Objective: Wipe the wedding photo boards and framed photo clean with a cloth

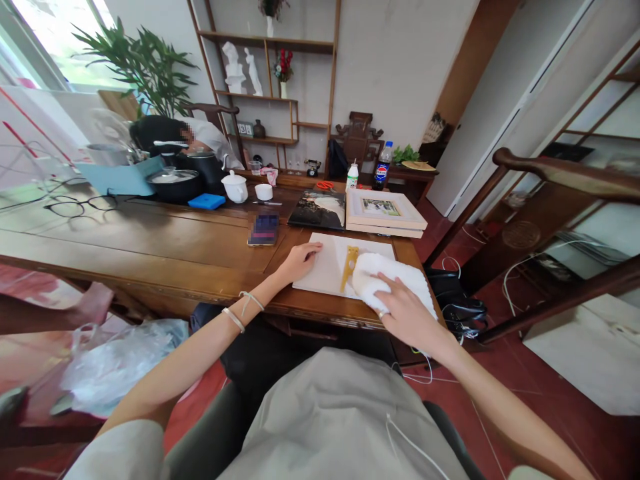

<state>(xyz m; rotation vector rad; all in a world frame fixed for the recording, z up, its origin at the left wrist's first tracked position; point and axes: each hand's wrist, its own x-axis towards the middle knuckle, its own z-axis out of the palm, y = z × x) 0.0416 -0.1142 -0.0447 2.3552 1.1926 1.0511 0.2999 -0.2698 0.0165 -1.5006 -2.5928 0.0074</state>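
White cloth (pixel 395 280), thick and bunched, lies at the right end of a pale flat board (pixel 327 263), spilling past the board's right edge onto the brown wooden surface (pixel 215 260). The right hand (pixel 407 303) is on top of it, fingers curved over the bunched part and holding it; a ring shows on 1 finger. Just left of the cloth, a yellow strip (pixel 349 267) with a round hole in it lies lengthwise across the board. The left hand (pixel 301 262) rests at the board's left edge, its fingers close together, lightly bent and gripping nothing; 2 bracelets circle that wrist.

Beyond the board lie a dark-covered book (pixel 317 209) and, to its right, a thick pale box (pixel 385 215) with a picture on top. A phone (pixel 263 229) lies near the left hand. Behind the book and box are orange-handled scissors (pixel 325 185), a small white bottle (pixel 353 177) and a blue-capped cola bottle (pixel 383 167), both bottles upright. Farther left stand a white lidded pot (pixel 235 187) and a white cup (pixel 264 192), with a blue box (pixel 207 202) just beside the pot. Eyeglasses (pixel 70 209) lie at the far left.
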